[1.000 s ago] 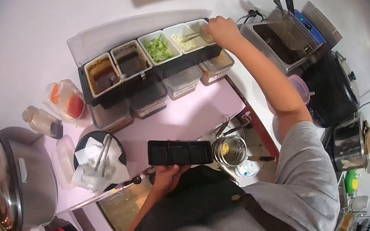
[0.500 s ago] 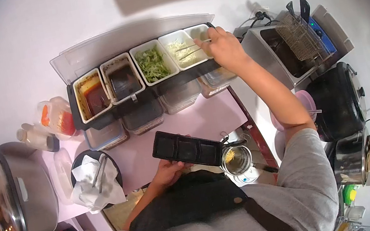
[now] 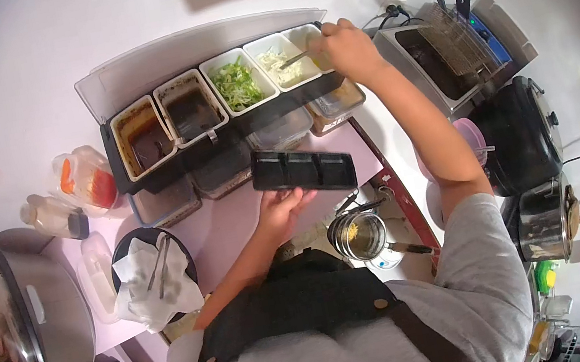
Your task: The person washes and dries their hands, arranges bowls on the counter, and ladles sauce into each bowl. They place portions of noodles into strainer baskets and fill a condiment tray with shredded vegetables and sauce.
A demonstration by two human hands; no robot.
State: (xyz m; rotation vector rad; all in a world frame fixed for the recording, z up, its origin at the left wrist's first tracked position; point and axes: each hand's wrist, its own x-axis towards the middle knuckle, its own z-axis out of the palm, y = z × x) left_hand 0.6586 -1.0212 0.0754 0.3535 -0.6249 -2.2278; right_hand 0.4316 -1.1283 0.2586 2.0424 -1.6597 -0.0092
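My left hand [image 3: 281,212] is closed on the lower edge of a black three-compartment tray [image 3: 303,171], which is tilted in front of the condiment bins. No food shows in its compartments. My right hand [image 3: 351,52] grips metal tongs [image 3: 296,59] whose tips reach into a white bin of pale shredded vegetable [image 3: 279,66]. Whether the tips pinch any shreds is too small to tell. Beside it sits a bin of shredded greens [image 3: 237,84]. Two bins of dark sauce, a nearer one [image 3: 193,116] and a browner one [image 3: 148,145], stand further left in the same black holder.
Lidded containers [image 3: 281,130] line the front of the holder. A pot with a strainer [image 3: 362,236] is below the tray. On the right are a deep fryer [image 3: 433,66] and black cooker [image 3: 519,137]. A paper-lined bowl with tongs [image 3: 153,271] and rice cooker [image 3: 49,309] are left.
My left hand has raised the tray up and to the right, closer to the bins. My right hand has shifted slightly upward, still with the tongs. The camera view has moved a little.
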